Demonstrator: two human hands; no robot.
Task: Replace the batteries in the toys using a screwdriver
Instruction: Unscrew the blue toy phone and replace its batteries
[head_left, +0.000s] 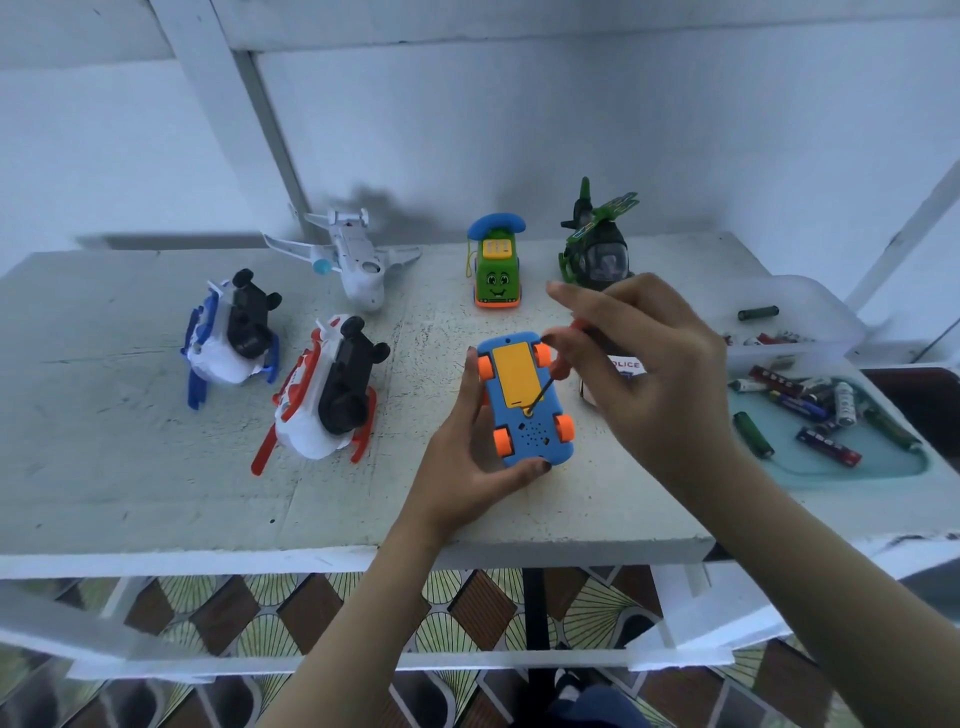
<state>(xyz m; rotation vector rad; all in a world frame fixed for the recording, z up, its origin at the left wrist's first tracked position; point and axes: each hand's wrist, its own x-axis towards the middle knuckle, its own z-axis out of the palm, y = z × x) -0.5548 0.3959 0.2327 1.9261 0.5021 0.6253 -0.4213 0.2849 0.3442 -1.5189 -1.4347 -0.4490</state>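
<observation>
— White, scuffed counter (156, 493) against a pale wall. Where's the toy being worked on?
— The blue toy (535, 434) is near the front edge, wheels up. Whether it rests on the counter or is lifted off it, I can't tell. The left hand (467, 457) grips it, thumb along one long side, fingers wrapped under to the near end.
— And the other of the hands?
— The right hand (649, 374), just right of the blue toy, pinches the screwdriver (558, 368) by its red handle, forefinger sticking out. The tip sits at the screw below the yellow battery cover (514, 376).
— How will it handle?
— Light, hollow, stiff plastic, I'd judge, and smooth enough to twist under the driver's push. Best held by the long edges between the orange wheels (563, 426), clear of the cover. The screw looks tiny, easy to lose.
— New cells?
— Loose batteries (826, 410) lie in a teal tray (883, 467) well right of the blue toy
</observation>
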